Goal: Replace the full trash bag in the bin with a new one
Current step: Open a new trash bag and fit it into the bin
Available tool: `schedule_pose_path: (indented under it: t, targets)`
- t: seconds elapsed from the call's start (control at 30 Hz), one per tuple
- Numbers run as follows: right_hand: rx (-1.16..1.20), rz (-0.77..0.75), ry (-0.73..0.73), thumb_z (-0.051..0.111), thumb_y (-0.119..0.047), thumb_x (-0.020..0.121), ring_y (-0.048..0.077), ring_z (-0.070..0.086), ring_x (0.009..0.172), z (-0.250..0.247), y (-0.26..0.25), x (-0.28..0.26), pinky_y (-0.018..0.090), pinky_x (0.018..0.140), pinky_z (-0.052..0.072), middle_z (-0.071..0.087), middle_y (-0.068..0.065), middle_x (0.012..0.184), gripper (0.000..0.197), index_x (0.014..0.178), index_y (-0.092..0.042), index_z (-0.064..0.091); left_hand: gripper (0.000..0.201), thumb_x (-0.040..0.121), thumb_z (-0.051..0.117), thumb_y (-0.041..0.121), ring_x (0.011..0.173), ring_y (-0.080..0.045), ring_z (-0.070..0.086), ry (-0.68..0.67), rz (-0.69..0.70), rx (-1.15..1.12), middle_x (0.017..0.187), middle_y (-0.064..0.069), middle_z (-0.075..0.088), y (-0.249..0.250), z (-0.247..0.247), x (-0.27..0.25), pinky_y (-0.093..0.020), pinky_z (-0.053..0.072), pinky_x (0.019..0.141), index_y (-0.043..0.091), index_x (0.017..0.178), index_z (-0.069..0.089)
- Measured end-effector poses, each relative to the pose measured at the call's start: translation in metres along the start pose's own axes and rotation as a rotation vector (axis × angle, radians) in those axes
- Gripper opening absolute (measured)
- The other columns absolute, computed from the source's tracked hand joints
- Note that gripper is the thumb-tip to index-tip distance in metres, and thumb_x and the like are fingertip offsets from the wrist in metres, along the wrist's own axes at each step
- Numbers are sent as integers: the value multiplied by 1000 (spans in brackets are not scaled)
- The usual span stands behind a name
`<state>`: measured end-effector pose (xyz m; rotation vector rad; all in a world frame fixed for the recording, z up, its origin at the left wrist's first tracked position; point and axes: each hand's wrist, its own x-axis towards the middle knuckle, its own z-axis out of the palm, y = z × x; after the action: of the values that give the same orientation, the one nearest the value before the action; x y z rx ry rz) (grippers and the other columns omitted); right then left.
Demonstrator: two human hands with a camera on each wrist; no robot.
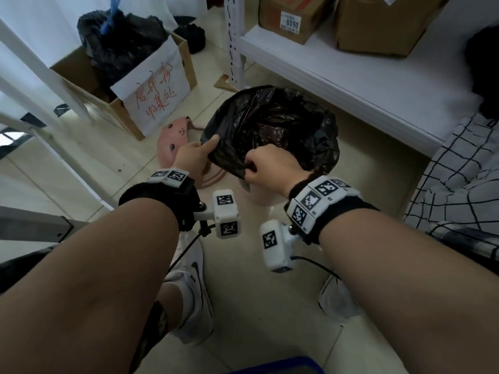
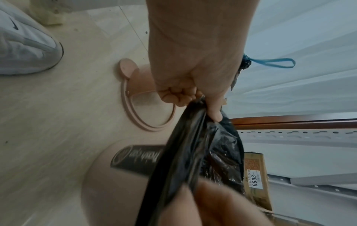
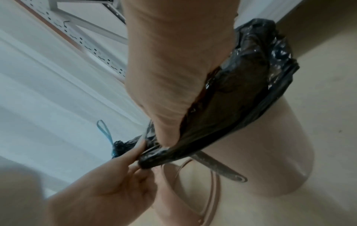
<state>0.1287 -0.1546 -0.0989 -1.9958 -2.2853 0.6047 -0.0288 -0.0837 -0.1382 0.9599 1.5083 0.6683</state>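
A black trash bag (image 1: pixel 270 122) lies open over the mouth of a pink bin (image 1: pixel 259 196) on the floor. My left hand (image 1: pixel 195 155) pinches the bag's near-left edge, thumb on top. My right hand (image 1: pixel 266 168) grips the near edge just to the right, fingers curled round the plastic. In the left wrist view my left hand (image 2: pixel 193 97) bunches the black bag (image 2: pixel 193 152) above the bin (image 2: pixel 108 183). In the right wrist view the bag (image 3: pixel 241 99) stretches from my right hand (image 3: pixel 164 134) across the bin (image 3: pixel 280 152). A tied full black bag (image 1: pixel 118 47) with a blue drawstring sits in a cardboard box.
The bin's pink lid (image 1: pixel 174 137) with a face and a pink ring (image 1: pixel 213 179) lie on the floor to the left. A cardboard box (image 1: pixel 151 103) with a handwritten sign stands back left. A white shelf (image 1: pixel 351 85) with boxes runs along the right. My shoes (image 1: pixel 191 287) stand below.
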Motion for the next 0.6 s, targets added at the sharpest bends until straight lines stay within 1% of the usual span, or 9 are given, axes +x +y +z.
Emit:
schedule_pose_path:
  t: [0.07, 0.13, 0.2, 0.3, 0.37, 0.43, 0.5, 0.53, 0.6]
  targets:
    - [-1, 12, -43, 59, -30, 80, 25, 60, 80, -6, 13, -13, 34, 64, 49, 62, 2, 83, 17, 87, -16, 64, 37, 86, 65, 39, 46, -16, 38, -1, -4, 17, 60, -5, 40, -3, 0, -1, -22, 38, 46, 16, 63, 46]
    - [-2, 52, -108, 62, -35, 78, 24, 59, 79, -11, 24, -22, 30, 61, 45, 58, -1, 77, 19, 83, -17, 62, 41, 87, 65, 33, 42, -14, 28, -21, 10, 5, 57, -5, 32, -7, 2, -4, -14, 25, 39, 15, 59, 41]
    - [17, 86, -120, 60, -42, 79, 22, 57, 81, -14, 28, -23, 28, 62, 40, 57, -2, 79, 23, 84, -19, 60, 37, 89, 62, 31, 45, -13, 36, -59, 1, -44, 60, -6, 38, -10, 7, -8, -15, 29, 41, 15, 63, 42]
    - [202, 128, 3, 55, -53, 84, 18, 53, 95, -8, 20, -13, 33, 75, 43, 54, -2, 105, 37, 107, -24, 52, 35, 92, 49, 50, 73, -17, 59, -184, -84, -234, 84, -4, 61, -4, 11, -13, -25, 47, 68, 16, 89, 54]
    - [328, 94, -22, 48, -49, 92, 20, 49, 119, 0, 11, -5, 36, 97, 43, 49, 4, 131, 49, 133, -22, 44, 39, 92, 47, 48, 81, -17, 61, -270, -73, -177, 91, -4, 64, -1, 11, -12, -28, 49, 77, 13, 106, 56]
    - [471, 64, -114, 40, -40, 99, 22, 40, 135, 8, 6, 0, 30, 109, 33, 42, 6, 147, 50, 146, -24, 32, 21, 95, 54, 29, 68, -13, 59, -238, 5, -64, 78, -6, 60, -2, 13, -12, -21, 47, 65, 8, 93, 58]
    - [565, 80, -188, 32, -39, 101, 23, 39, 136, 11, 7, 1, 27, 110, 29, 42, 8, 148, 49, 149, -31, 24, 26, 93, 57, 14, 45, -8, 52, -148, 41, 88, 55, -5, 52, -5, 14, -9, -16, 40, 46, 7, 69, 51]
    - [575, 95, -201, 30, -41, 101, 25, 43, 133, 11, 9, 3, 28, 109, 31, 47, 11, 145, 49, 149, -33, 21, 32, 92, 58, 13, 41, -10, 49, -118, 38, 195, 49, -4, 49, -9, 14, -4, -18, 38, 43, 9, 62, 47]
    - [595, 156, -209, 29, -43, 101, 30, 50, 126, 10, 13, 6, 33, 108, 35, 55, 16, 134, 52, 150, -30, 16, 39, 90, 62, 18, 53, -22, 47, -86, 27, 385, 51, -6, 44, -12, 13, 4, -26, 37, 54, 10, 56, 45]
